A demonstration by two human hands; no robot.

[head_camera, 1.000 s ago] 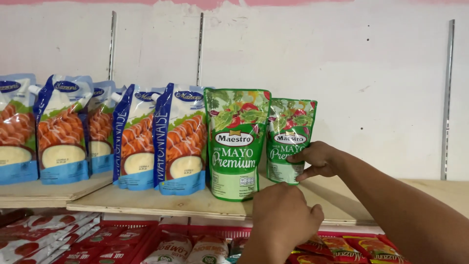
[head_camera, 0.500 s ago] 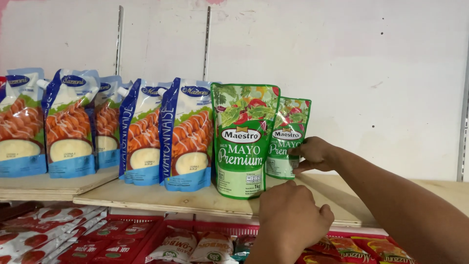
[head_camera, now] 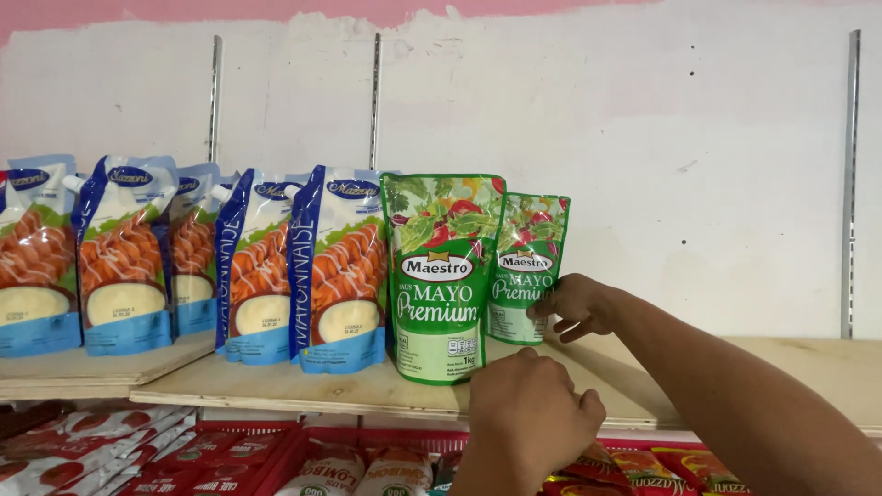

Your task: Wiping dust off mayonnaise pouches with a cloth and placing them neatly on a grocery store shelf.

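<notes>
Two green stand-up sauce pouches stand on a wooden shelf (head_camera: 276, 386). The front green pouch (head_camera: 441, 276) is larger in view, and the rear green pouch (head_camera: 531, 266) is partly hidden behind its right side. My right hand (head_camera: 577, 308) reaches in from the right, its fingers pinching the rear pouch's lower right edge. My left hand (head_camera: 533, 413) is raised below the shelf edge with its back to me and its fingers curled. It sits by the front pouch's bottom right corner, and what the fingers hold is hidden.
A row of several blue pouches (head_camera: 335, 266) with orange pictures stands to the left of the green ones. Red packets (head_camera: 220, 464) fill the shelf below. A white wall with metal rails (head_camera: 853, 184) backs the shelves. Bare shelf board (head_camera: 790, 363) lies to the right.
My right hand and the rear green pouch have shifted slightly left, closer behind the front pouch. My left hand has stayed near the front pouch's base.
</notes>
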